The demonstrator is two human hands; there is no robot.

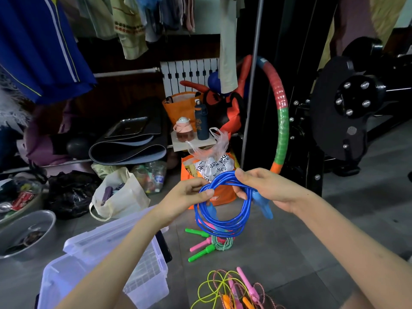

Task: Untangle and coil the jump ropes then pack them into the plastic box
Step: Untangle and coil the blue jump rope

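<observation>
Blue jump rope (219, 227) hangs in loose loops above the floor (289, 253); it looks light, smooth and springy, so the coil would likely burst open unless it is held where the strands bunch. The left hand (185, 197) pinches that bunch at the top, and the right hand (265, 188) wraps the strands and a handle. The plastic box (66, 277) stands open beside the left arm.

floor (334, 230): grey tiles | radiator (189, 72): white, back wall | clothes rail (124, 72): garments hanging
</observation>
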